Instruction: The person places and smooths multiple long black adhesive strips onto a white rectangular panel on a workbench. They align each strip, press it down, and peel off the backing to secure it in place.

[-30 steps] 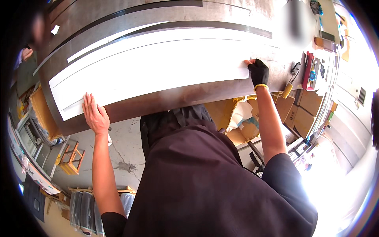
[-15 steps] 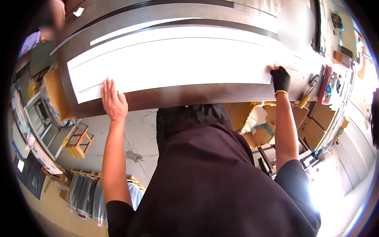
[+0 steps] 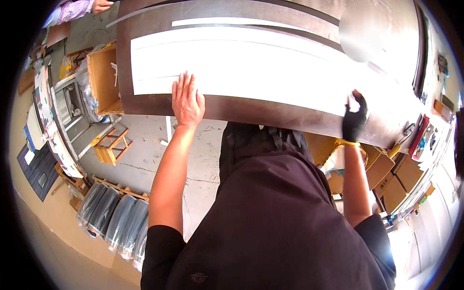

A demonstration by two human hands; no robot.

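Observation:
A long white sheet (image 3: 232, 63) lies flat on the dark tabletop (image 3: 232, 107). Thin lines run along it, one near its far edge. My bare left hand (image 3: 187, 100) rests palm down on the sheet's near edge, toward its left end, fingers stretched out. My right hand (image 3: 355, 116), in a black glove with bare fingertips and a yellow cuff, is by the right part of the near edge. Its thumb and forefinger curve with a gap between them, and nothing shows in them. Glare hides the sheet's right end.
Beyond the sheet lies a narrow white strip (image 3: 217, 21). A roller with a yellowish handle (image 3: 395, 151) is at the table's right end. Cardboard boxes (image 3: 102, 79) flank the table. Another person's hand (image 3: 101, 6) shows at far left. An orange stool (image 3: 112, 147) stands on the floor.
The view has shifted, so the table sits farther right. My right hand has let go of the sheet's right corner area and its fingers have parted. My left hand stays flat on the sheet.

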